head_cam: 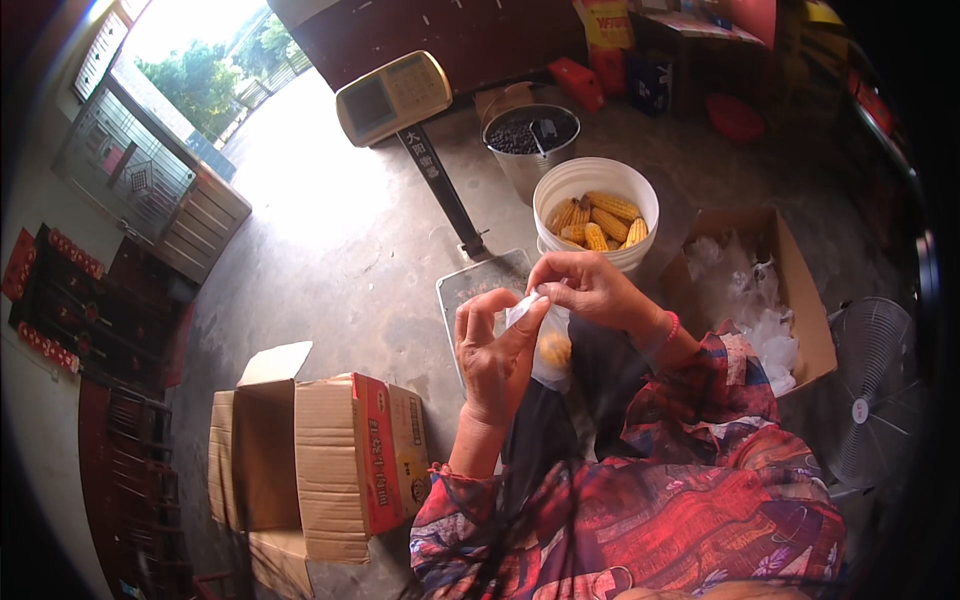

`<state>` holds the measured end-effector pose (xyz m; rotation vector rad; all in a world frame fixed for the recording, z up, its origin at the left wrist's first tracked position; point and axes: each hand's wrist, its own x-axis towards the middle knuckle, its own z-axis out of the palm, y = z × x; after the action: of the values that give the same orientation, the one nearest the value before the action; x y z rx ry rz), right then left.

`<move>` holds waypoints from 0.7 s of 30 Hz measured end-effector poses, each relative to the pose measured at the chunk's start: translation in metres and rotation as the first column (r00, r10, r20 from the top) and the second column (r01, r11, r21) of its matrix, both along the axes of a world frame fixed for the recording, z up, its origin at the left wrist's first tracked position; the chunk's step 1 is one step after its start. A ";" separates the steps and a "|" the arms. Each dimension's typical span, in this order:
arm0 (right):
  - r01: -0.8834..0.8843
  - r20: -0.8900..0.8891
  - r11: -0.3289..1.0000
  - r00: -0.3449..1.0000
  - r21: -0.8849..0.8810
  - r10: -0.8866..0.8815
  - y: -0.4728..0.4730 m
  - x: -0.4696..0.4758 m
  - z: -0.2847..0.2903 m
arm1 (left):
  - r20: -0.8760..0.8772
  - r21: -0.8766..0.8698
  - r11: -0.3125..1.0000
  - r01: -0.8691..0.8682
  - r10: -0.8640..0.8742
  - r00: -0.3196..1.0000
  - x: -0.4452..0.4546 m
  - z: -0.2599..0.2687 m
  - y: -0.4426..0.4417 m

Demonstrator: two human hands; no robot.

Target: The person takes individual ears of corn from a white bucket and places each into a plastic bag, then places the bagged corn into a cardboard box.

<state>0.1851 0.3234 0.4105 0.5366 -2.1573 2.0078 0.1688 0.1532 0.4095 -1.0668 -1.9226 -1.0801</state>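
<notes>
My left hand (495, 352) and my right hand (592, 289) meet in front of my lap, both pinching the gathered top of a thin white plastic bag (551, 373). Through its translucent side shows a piece of yellow corn (555, 349), hanging below my fingers. Just beyond my right hand stands a white plastic bucket (546, 238) holding several corn cobs (609, 223). Under and past my hands lies the platform of a floor scale (501, 271); its post carries a tilted display head (394, 97).
An open cardboard box (808, 322) of white plastic bags (750, 300) sits on my right, beside a floor fan (862, 405). Another open carton (330, 465) lies at my left. Behind the white bucket is a metal bucket (525, 165) of dark lumps. A doorway opens at upper left.
</notes>
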 end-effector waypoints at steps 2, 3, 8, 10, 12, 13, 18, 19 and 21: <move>0.058 0.008 0.997 0.998 0.049 -0.058 -0.001 0.003 0.004 | 0.003 -0.013 1.000 -0.003 0.003 1.000 0.002 -0.003 0.001; 0.080 0.007 0.994 0.997 0.070 -0.081 -0.003 0.004 0.006 | 0.006 -0.028 1.000 -0.009 0.010 1.000 0.003 -0.004 -0.001; 0.167 -0.016 0.974 0.986 0.151 -0.166 -0.002 0.003 -0.001 | 0.005 -0.058 0.998 -0.014 0.015 1.000 0.012 -0.002 -0.001; 0.188 -0.010 0.966 0.982 0.176 -0.189 -0.001 0.002 -0.002 | -0.028 -0.100 0.995 0.018 -0.021 0.999 0.014 0.001 -0.003; 0.199 0.007 0.962 0.979 0.188 -0.204 -0.001 0.004 0.003 | -0.036 -0.121 0.991 0.049 -0.054 0.998 0.015 0.003 -0.004; 0.205 -0.003 0.967 0.978 0.152 -0.207 -0.002 0.006 0.006 | -0.027 -0.100 0.993 0.061 -0.064 0.998 0.015 0.005 -0.004; 0.129 -0.025 0.990 0.992 0.053 -0.128 -0.005 0.018 0.020 | 0.078 0.083 0.994 0.067 -0.074 0.994 0.012 0.019 0.004; 0.121 -0.012 0.989 0.993 0.081 -0.120 -0.006 0.022 0.024 | 0.113 0.111 0.992 0.065 -0.078 0.991 0.009 0.018 0.006; 0.101 0.013 0.986 0.995 0.134 -0.103 -0.007 0.030 0.031 | 0.182 0.166 0.985 0.055 -0.085 0.980 0.005 0.015 0.009</move>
<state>0.2152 0.3161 0.4420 0.4158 -2.2930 1.8340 0.1736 0.1621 0.4244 -0.9786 -1.9163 -1.3947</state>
